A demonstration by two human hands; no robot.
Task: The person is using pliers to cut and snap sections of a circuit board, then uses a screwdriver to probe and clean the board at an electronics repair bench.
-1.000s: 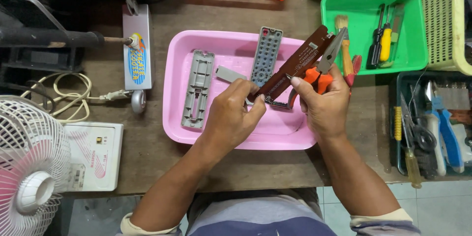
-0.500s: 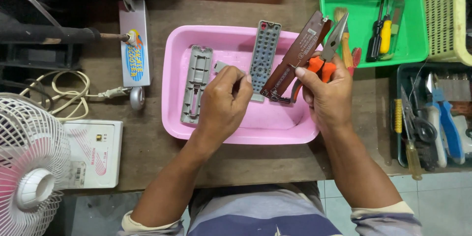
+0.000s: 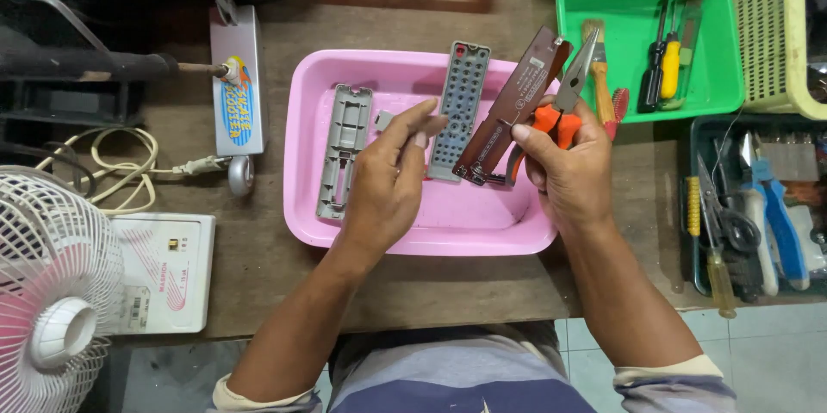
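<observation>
Now a brown circuit board (image 3: 514,103) and orange-handled pliers (image 3: 564,107) are gripped together in the right hand (image 3: 564,176), fingers closed around both, above the right edge of the pink tray (image 3: 413,236), probably so loose parts are caught. The left hand (image 3: 388,180) is held over the tray's middle, fingers loosely extended, thumb and forefinger seemingly pinching something small; what, cannot be told. A grey keypad (image 3: 458,107) and grey shell (image 3: 345,150) lie inside.

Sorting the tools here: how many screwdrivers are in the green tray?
2, it seems: a black-handled screwdriver and a yellow-handled screwdriver, side by side in the green tray, beside a flat grey tool. Others may lie hidden in the dark tray.
</observation>
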